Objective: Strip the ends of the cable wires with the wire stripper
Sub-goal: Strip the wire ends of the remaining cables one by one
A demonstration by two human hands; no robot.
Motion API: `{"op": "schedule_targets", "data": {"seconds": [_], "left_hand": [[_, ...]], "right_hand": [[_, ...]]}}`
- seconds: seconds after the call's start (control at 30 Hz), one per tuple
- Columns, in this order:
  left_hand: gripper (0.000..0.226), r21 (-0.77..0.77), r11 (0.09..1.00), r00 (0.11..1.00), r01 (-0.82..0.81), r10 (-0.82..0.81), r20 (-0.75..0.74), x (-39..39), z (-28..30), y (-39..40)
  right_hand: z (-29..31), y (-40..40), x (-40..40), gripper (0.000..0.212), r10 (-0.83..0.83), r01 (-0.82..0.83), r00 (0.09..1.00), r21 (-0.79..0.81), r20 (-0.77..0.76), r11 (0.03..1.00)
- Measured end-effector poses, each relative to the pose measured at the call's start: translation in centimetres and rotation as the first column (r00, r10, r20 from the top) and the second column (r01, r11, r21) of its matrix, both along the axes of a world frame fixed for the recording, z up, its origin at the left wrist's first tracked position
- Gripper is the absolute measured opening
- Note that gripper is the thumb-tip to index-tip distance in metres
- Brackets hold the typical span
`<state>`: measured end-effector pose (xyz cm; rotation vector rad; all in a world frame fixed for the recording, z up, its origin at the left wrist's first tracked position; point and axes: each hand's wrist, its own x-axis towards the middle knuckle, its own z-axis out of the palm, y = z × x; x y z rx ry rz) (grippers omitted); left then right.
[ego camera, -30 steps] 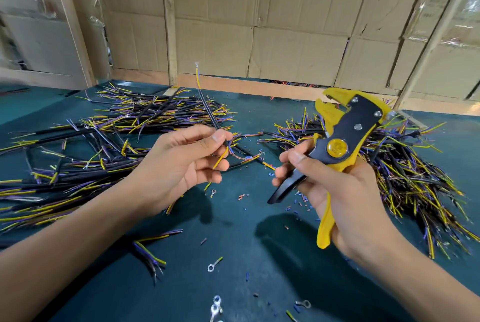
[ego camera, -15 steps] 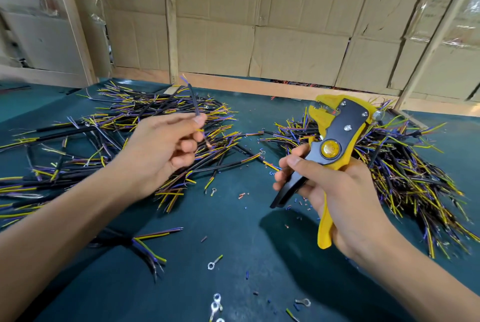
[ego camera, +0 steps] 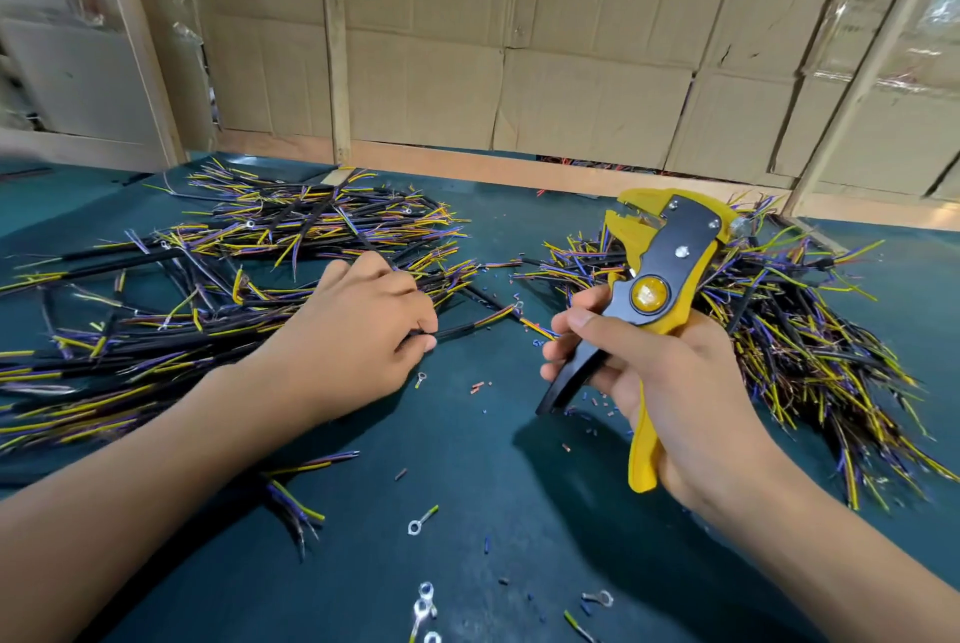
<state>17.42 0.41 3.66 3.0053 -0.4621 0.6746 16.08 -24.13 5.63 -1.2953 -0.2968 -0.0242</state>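
Head view: your right hand [ego camera: 670, 382] is wrapped round the yellow and black wire stripper [ego camera: 654, 299], thumb across the black handle, fingers curled behind the yellow one. You hold the tool upright above the table, its toothed head up and turned to the left, with nothing between the teeth that I can see. Your left hand [ego camera: 358, 330] is down at the near edge of the left cable pile [ego camera: 218, 289], palm down, fingers curled, the tips touching a black cable [ego camera: 467, 325] that runs off to the right and ends in thin yellow and orange wires. Whether you are pinching that cable or only resting on it, I cannot tell, since the fingertips hide the contact.

The left pile is a loose spread of black cables with yellow and purple wire ends, lying across the green table [ego camera: 467, 486]. A second pile, the right cable pile [ego camera: 810, 330], lies behind and beside your right hand, its ends fanning out toward the right edge. Between your hands the table is strewn with small bits of cut insulation [ego camera: 480, 387] and several ring terminals [ego camera: 420, 522]; more terminals lie at the lower edge. A short cable piece [ego camera: 296, 502] lies under your left forearm. Behind the table stands a wall of cardboard sheets [ego camera: 571, 45] on wooden battens
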Motion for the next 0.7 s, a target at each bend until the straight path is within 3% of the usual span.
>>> {"op": "schedule_targets", "data": {"seconds": [0.17,0.23,0.27,0.3,0.33,0.37,0.4,0.43,0.5,0.6,0.7], "left_hand": [[0.022,-0.141,0.983,0.992,-0.121,0.115,-0.046,0.0,0.0,-1.2],[0.016,-0.367,0.929,0.998,-0.038,0.050,0.025,-0.4,0.3,-1.9],[0.012,-0.564,0.825,0.999,0.039,-0.015,0.047,-0.6,0.7,-2.3],[0.010,-0.783,0.614,0.993,0.095,-0.113,0.032,-0.9,1.2,-2.7],[0.008,-0.952,0.288,0.964,0.102,-0.265,0.023,-1.3,1.7,-3.1],[0.005,-0.999,-0.032,0.913,0.032,-0.406,0.042,-1.8,2.2,-3.5],[0.008,-0.969,-0.242,0.865,-0.054,-0.497,0.075,-2.1,2.4,-3.8],[0.009,-0.934,-0.339,0.834,-0.115,-0.543,0.094,-2.4,2.5,-4.0],[0.010,-0.910,-0.381,0.812,-0.166,-0.576,0.093,-2.7,2.6,-4.4],[0.011,-0.908,-0.389,0.819,-0.156,-0.565,0.101,-2.9,2.5,-4.6],[0.012,-0.915,-0.380,0.821,-0.133,-0.559,0.113,-3.1,2.2,-4.8]], "right_hand": [[0.1,-0.2,0.2,0.006,-0.028,0.029,1.000,0.024,-0.006,0.999],[0.1,-0.2,0.2,0.008,-0.031,0.031,1.000,0.031,-0.005,0.999],[0.1,-0.2,0.2,0.009,-0.032,0.032,0.999,0.034,-0.006,0.999],[0.0,-0.1,0.2,0.010,-0.028,0.028,1.000,0.034,-0.004,0.999],[0.0,-0.1,0.1,0.010,-0.022,0.022,1.000,0.028,0.002,0.999],[-0.1,0.0,0.1,0.009,-0.011,0.011,1.000,0.020,0.008,1.000],[-0.1,0.1,0.0,0.007,0.008,-0.008,1.000,0.015,0.014,1.000],[-0.1,0.2,-0.1,0.008,0.032,-0.032,0.999,0.016,0.019,0.999],[-0.2,0.3,-0.2,0.013,0.100,-0.100,0.995,0.023,0.027,0.995],[-0.3,0.3,-0.5,0.006,0.205,-0.207,0.977,0.034,0.053,0.978],[-0.5,0.4,-0.5,0.013,0.257,-0.258,0.964,0.016,0.073,0.966]]}}
